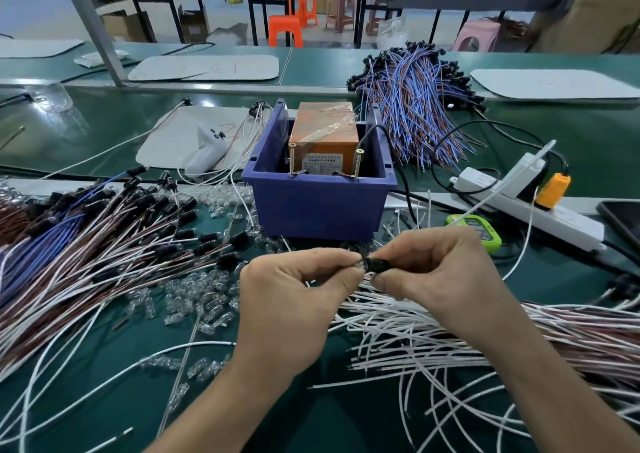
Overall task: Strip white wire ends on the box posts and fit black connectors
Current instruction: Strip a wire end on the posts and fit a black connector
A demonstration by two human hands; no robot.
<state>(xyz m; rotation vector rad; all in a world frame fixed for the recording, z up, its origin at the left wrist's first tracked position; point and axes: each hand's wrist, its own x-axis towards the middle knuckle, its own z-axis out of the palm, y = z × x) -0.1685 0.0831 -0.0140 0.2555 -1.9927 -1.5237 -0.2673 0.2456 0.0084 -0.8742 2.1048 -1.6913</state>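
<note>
Black connector [380,265], pinched in right hand [433,274], raised for fitting. Left hand [294,300] pinching likely wire end [358,263] against it.

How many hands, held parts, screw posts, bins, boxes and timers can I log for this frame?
Hands: 2, left hand, right hand
Black connector, right grip: 1
Clear bulb, left grip: 1
Screw posts: 2
Blue bin: 1
Orange box: 1
Green timer: 1
Total: 9
</note>
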